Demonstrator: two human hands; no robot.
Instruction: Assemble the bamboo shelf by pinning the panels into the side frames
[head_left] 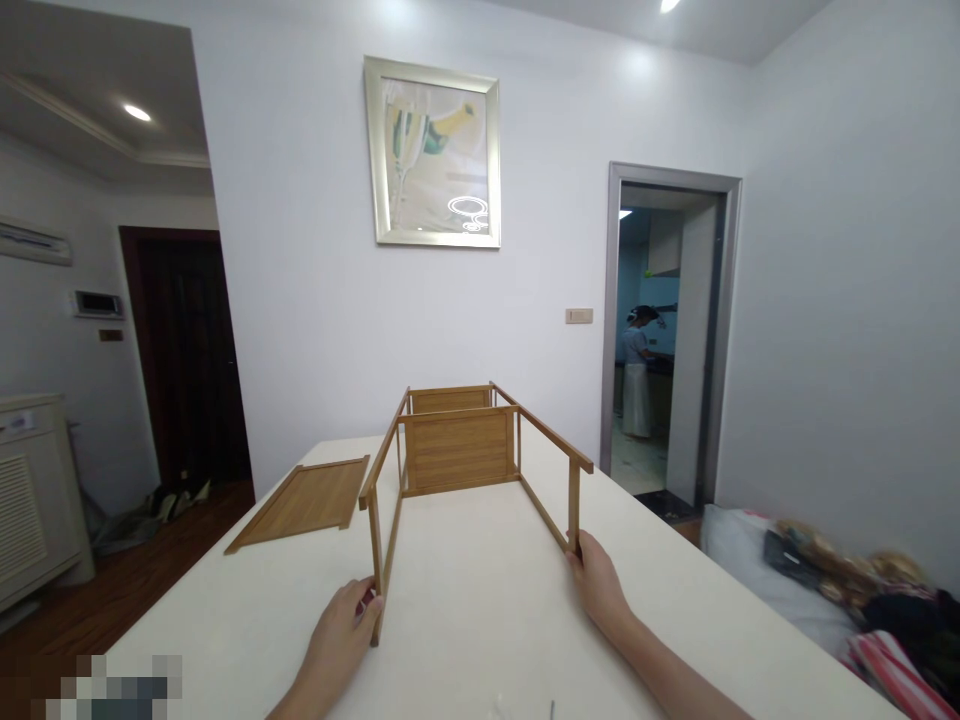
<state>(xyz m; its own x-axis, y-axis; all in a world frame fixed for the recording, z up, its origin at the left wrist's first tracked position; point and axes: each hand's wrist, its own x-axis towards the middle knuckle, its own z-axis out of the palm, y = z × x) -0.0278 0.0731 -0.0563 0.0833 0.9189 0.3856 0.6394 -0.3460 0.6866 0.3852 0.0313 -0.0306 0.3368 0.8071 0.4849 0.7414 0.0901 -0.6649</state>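
Note:
A wooden shelf frame (461, 450) lies on its side on the white table (480, 600), its open end toward me. Two flat shelf panels span it, one midway and one at the far end. Around the near lower end of the left side frame, my left hand (346, 622) is closed. My right hand (596, 580) grips the lower near corner of the right side frame, its fingers partly hidden behind the wood. A loose wooden panel (311, 500) rests flat on the table, left of the frame.
Near the table's front edge lies a small thin metal piece (553, 710). Bags and clothes (825, 580) are piled at the right. Beyond the doorway (613, 330) a person (637, 370) stands in another room. A white cabinet (45, 500) is at the left.

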